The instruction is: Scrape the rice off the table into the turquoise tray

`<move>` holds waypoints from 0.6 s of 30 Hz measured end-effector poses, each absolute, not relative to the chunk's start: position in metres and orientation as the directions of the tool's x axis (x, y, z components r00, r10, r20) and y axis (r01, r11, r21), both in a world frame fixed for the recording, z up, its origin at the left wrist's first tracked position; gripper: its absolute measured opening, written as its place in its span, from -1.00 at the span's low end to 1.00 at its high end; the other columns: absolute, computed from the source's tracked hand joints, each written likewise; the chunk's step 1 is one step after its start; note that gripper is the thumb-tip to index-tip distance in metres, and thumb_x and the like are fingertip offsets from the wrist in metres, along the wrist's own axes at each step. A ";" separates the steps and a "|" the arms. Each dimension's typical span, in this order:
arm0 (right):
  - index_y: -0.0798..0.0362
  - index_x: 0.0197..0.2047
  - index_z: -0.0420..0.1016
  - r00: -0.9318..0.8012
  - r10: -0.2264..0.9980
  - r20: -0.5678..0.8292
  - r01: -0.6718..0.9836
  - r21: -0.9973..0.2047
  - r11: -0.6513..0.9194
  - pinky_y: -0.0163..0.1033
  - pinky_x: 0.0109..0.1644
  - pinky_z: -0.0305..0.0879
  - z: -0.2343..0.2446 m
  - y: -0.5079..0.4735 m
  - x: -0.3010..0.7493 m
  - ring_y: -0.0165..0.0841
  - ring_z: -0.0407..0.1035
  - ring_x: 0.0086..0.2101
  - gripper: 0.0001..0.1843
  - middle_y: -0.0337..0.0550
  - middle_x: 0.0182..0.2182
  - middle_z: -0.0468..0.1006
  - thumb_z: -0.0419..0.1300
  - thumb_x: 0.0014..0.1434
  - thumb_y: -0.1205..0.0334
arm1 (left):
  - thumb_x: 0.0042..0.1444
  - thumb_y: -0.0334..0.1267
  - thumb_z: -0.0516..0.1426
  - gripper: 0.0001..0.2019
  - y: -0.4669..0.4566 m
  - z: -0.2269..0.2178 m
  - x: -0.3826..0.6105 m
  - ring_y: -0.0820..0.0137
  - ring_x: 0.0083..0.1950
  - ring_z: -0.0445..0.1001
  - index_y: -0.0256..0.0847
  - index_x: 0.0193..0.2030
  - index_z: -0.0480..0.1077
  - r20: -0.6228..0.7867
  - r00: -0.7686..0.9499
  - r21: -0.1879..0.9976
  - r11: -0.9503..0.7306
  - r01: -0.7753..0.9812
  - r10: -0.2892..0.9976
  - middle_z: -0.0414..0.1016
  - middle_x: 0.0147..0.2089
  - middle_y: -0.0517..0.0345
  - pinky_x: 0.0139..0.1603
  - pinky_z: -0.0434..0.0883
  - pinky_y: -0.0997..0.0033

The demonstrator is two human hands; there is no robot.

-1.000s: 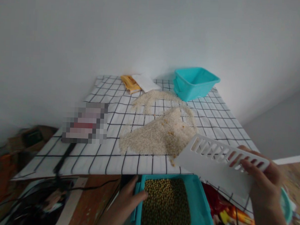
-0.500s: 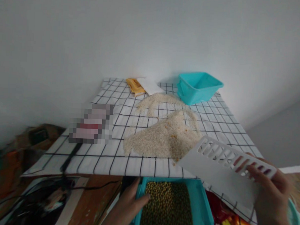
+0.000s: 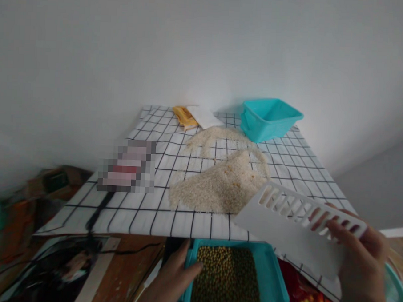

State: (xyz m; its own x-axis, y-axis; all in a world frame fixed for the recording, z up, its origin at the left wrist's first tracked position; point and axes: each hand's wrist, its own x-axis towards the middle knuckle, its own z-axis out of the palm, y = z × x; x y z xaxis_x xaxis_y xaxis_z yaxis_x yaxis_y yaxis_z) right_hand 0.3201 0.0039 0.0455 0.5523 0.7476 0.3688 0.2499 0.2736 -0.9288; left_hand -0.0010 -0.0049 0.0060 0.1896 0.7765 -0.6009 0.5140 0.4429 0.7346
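My right hand [image 3: 361, 242] grips a flat white plastic board [image 3: 294, 230] with a row of slots, its fingers passing through some of them. The board tilts over the table's front right, its far corner by the heap of pale grains [image 3: 216, 187]. A few yellow bits lie on that heap. At the front edge, my left hand [image 3: 176, 274] is closed on the left rim of a turquoise tub [image 3: 272, 278], with the thumb over the inside. Yellowish and dark green beans [image 3: 226, 276] fill much of this tub.
Another turquoise tub [image 3: 269, 120] stands at the back right of the checked tablecloth [image 3: 151, 220]. A yellow packet [image 3: 185, 118] and a white sheet [image 3: 204, 117] lie at the back. To the left is a blurred-out device [image 3: 127, 168] with a black cable [image 3: 98, 213].
The slotted board has shifted slightly left and is nearer the grain heap's right side. My left hand keeps its hold on the bean tub. The whole view has moved a little.
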 end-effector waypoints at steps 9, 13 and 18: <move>-0.07 -0.37 0.60 0.644 0.724 0.247 0.201 -0.968 0.152 -0.22 -0.29 0.30 0.057 -0.013 0.314 -0.26 0.44 -0.34 -0.81 -0.25 -0.33 0.62 0.41 -0.14 0.15 | -0.01 -0.17 -0.03 -0.35 -0.005 0.008 -0.001 0.11 0.27 0.32 -0.33 0.27 0.22 -0.569 0.231 0.772 0.416 0.481 0.789 0.41 0.25 -0.08 0.31 0.14 0.17; 0.02 -0.30 0.61 0.623 0.756 0.202 0.211 -0.974 0.087 -0.20 -0.31 0.33 0.057 -0.015 0.307 -0.19 0.48 -0.30 -0.71 -0.18 -0.30 0.63 0.41 -0.14 0.12 | -0.03 -0.18 -0.03 -0.34 -0.005 0.002 -0.002 0.13 0.24 0.36 -0.35 0.26 0.23 -0.555 0.246 0.788 0.406 0.463 0.795 0.39 0.27 -0.08 0.27 0.20 0.23; 0.06 -0.31 0.60 0.666 0.727 0.166 0.242 -0.970 0.000 -0.21 -0.39 0.31 0.049 -0.015 0.318 -0.16 0.48 -0.31 -0.67 -0.13 -0.33 0.62 0.41 -0.15 0.06 | -0.01 -0.13 -0.01 -0.32 -0.006 -0.005 -0.003 0.12 0.36 0.19 -0.33 0.29 0.19 -0.567 0.217 0.767 0.413 0.491 0.795 0.29 0.34 -0.04 0.34 0.11 0.22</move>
